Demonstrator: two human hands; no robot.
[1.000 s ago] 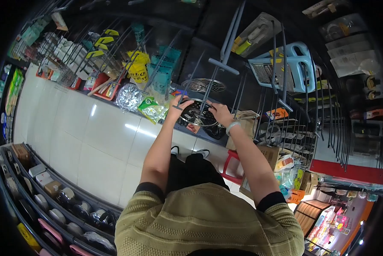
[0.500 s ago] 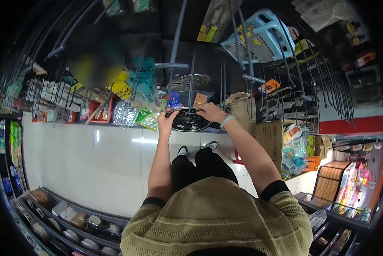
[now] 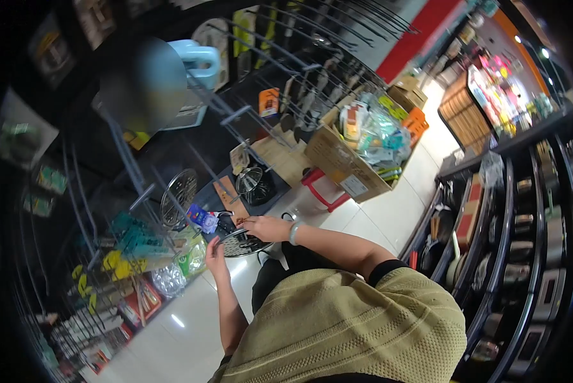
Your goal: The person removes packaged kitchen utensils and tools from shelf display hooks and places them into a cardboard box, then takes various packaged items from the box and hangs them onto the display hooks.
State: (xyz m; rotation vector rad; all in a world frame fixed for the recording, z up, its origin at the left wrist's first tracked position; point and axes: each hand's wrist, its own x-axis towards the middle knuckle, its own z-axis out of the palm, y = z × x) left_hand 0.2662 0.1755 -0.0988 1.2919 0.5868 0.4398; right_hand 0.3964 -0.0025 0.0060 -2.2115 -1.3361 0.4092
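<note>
A round metal steamer rack (image 3: 240, 246) with many holes is held low in front of my body, above the floor. My left hand (image 3: 214, 256) is closed on its left edge, with the thumb and fingers at the rim. My right hand (image 3: 265, 227) grips its far right rim; a light bracelet circles that wrist. A second perforated metal disc (image 3: 178, 199) stands beyond my hands among the hooks. Close to it are a blue-and-white package (image 3: 201, 218), an orange-brown card (image 3: 230, 199) and a wire strainer (image 3: 249, 181).
Metal display hooks (image 3: 219, 105) stick out above the shelf. On the right stands a cardboard box (image 3: 347, 167) full of packaged goods, beside a red stool (image 3: 323, 191). Shelves of kitchenware (image 3: 519, 233) line the far right. Packaged goods (image 3: 130, 246) lie at the left.
My view has swung to the right, bringing the cardboard box and right-hand shelves further into sight. Both hands remain on the steamer rack, which now appears tilted.
</note>
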